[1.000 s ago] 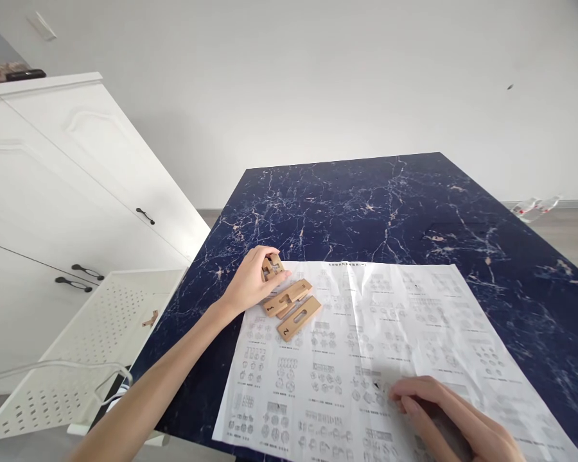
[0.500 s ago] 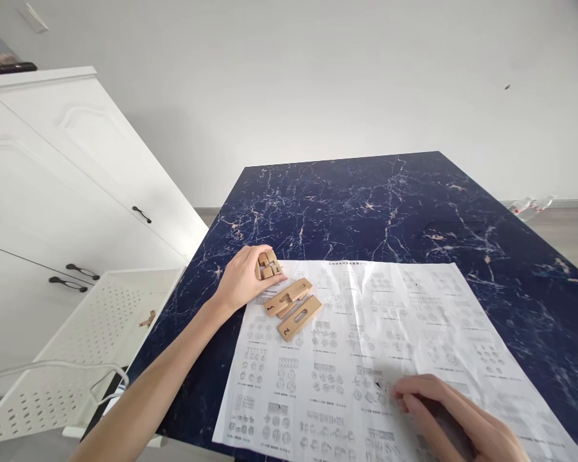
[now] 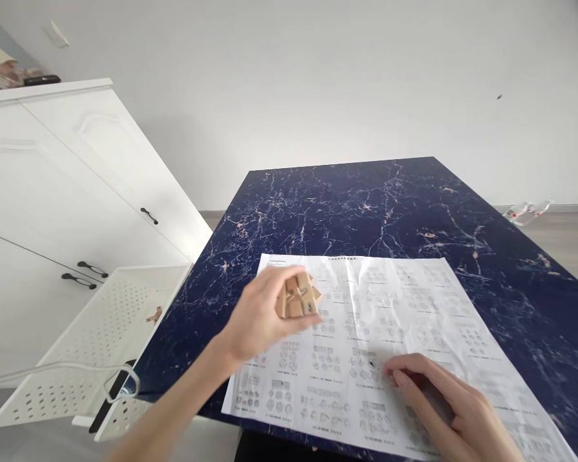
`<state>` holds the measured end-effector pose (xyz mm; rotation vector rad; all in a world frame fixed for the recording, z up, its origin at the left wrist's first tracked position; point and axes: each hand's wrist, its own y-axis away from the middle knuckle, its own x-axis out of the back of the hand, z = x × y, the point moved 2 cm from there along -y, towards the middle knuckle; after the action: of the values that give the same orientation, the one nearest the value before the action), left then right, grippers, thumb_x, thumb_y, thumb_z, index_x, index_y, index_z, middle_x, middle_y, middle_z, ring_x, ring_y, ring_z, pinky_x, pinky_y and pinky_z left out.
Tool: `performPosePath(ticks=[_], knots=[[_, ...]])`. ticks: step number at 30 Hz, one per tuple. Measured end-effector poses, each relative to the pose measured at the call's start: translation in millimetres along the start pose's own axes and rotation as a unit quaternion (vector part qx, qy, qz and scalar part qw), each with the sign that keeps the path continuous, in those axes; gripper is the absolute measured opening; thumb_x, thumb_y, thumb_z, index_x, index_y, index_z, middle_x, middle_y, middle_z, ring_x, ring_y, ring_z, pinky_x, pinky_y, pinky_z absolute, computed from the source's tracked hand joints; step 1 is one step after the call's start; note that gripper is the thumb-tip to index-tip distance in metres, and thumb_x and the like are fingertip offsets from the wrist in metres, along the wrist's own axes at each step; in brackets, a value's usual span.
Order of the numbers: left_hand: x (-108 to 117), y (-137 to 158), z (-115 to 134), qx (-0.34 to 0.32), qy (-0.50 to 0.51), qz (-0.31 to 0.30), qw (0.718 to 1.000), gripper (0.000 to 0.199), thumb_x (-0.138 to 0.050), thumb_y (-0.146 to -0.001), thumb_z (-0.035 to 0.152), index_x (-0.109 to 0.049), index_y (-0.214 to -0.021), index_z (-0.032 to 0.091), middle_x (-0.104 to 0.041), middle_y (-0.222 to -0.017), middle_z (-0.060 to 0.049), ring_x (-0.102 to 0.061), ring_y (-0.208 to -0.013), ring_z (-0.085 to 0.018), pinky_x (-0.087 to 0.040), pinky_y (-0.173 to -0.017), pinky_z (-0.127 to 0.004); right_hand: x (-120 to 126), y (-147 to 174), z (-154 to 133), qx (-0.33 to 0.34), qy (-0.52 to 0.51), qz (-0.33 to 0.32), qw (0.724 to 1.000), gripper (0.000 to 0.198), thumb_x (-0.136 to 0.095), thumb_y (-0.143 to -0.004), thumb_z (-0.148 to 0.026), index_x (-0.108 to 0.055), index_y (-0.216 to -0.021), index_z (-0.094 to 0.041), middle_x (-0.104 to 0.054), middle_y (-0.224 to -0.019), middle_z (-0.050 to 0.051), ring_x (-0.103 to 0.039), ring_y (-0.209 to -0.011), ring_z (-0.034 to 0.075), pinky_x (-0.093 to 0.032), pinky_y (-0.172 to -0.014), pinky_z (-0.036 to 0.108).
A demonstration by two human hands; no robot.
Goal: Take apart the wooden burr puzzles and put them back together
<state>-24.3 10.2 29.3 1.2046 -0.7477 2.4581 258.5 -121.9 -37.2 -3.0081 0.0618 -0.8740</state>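
Observation:
A small wooden interlocking puzzle block is gripped between the thumb and fingers of my left hand. The hand hovers over the left part of a printed sheet, slightly blurred by motion. Behind the block, a bit of a flat wooden puzzle piece shows; the block and hand hide the rest. My right hand rests low on the right part of the sheet, fingers curled with thumb and fingertips close together. Nothing shows between them.
The sheet, covered in rows of small diagrams, lies on a dark blue marbled table. At the left stand a white cabinet and a white perforated panel with a small wooden piece on it. A white cable crosses there.
My left hand has moved right and toward me with the puzzle block, now covering most of the loose flat pieces. My right hand has stayed nearly still. The view has shifted slightly.

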Motion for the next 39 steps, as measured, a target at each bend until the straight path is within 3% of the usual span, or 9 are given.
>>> performPosePath(ticks=[3, 6, 14, 18, 22, 32, 39], knots=[[-24, 19, 36, -0.054, 0.024, -0.044, 0.997, 0.078, -0.083, -0.089, 0.067, -0.054, -0.147, 0.024, -0.075, -0.135, -0.011, -0.075, -0.119, -0.03, -0.063, -0.104, -0.046, 0, 1, 3, -0.01, -0.011, -0.009, 1.0, 0.031, -0.059, -0.107, -0.057, -0.075, -0.108, -0.03, -0.081, -0.1, 0.004, -0.075, -0.077, 0.021, -0.048, -0.048, 0.024], [-45, 33, 56, -0.083, 0.026, -0.044, 0.995, 0.075, -0.083, -0.091, 0.062, -0.052, -0.147, 0.024, -0.077, -0.129, -0.009, -0.075, -0.119, -0.031, -0.061, -0.107, -0.048, 1, -1, 2, 0.001, -0.025, -0.014, 1.0, 0.03, -0.058, -0.108, -0.054, -0.075, -0.108, -0.029, -0.081, -0.102, 0.005, -0.078, -0.088, 0.023, -0.057, -0.064, 0.025], [-73, 56, 57, -0.053, 0.009, -0.063, 0.997, 0.074, -0.084, -0.091, 0.06, -0.051, -0.149, 0.027, -0.073, -0.135, -0.011, -0.072, -0.126, -0.035, -0.06, -0.109, -0.052, -1, 0, -7, 0.046, 0.012, -0.022, 0.999, 0.032, -0.052, -0.111, -0.05, -0.075, -0.11, -0.027, -0.082, -0.107, 0.007, -0.077, -0.088, 0.024, -0.055, -0.062, 0.028], [-72, 67, 54, -0.007, 0.023, -0.071, 0.997, 0.084, -0.084, -0.089, 0.064, -0.047, -0.155, 0.029, -0.066, -0.146, -0.015, -0.065, -0.139, -0.04, -0.057, -0.113, -0.057, -6, 8, -13, 0.086, 0.033, -0.002, 0.996, 0.031, -0.05, -0.112, -0.047, -0.074, -0.113, -0.026, -0.081, -0.112, 0.009, -0.077, -0.095, 0.026, -0.058, -0.066, 0.03], [-61, 82, 51, 0.015, 0.04, -0.064, 0.997, 0.084, -0.084, -0.09, 0.062, -0.046, -0.158, 0.029, -0.061, -0.154, -0.017, -0.058, -0.146, -0.042, -0.053, -0.118, -0.06, -13, 16, -19, 0.11, 0.043, 0.007, 0.993, 0.03, -0.049, -0.113, -0.046, -0.072, -0.117, -0.026, -0.078, -0.109, 0.009, -0.075, -0.088, 0.024, -0.06, -0.072, 0.034], [-51, 101, 39, 0.053, 0.055, -0.039, 0.996, 0.068, -0.082, -0.097, 0.045, -0.048, -0.154, 0.029, -0.062, -0.156, -0.014, -0.058, -0.148, -0.037, -0.052, -0.119, -0.059, -32, 14, -29, 0.144, 0.083, -0.013, 0.986, 0.031, -0.054, -0.108, -0.035, -0.067, -0.135, -0.024, -0.071, -0.106, 0.009, -0.071, -0.082, 0.024, -0.06, -0.074, 0.04], [-50, 101, 37, 0.074, 0.077, -0.035, 0.994, 0.067, -0.083, -0.095, 0.047, -0.05, -0.151, 0.03, -0.064, -0.152, -0.013, -0.063, -0.141, -0.036, -0.055, -0.115, -0.056, -38, 10, -25, 0.144, 0.091, -0.015, 0.985, 0.027, -0.058, -0.107, -0.035, -0.072, -0.127, -0.024, -0.07, -0.11, 0.009, -0.072, -0.084, 0.024, -0.061, -0.072, 0.038]])
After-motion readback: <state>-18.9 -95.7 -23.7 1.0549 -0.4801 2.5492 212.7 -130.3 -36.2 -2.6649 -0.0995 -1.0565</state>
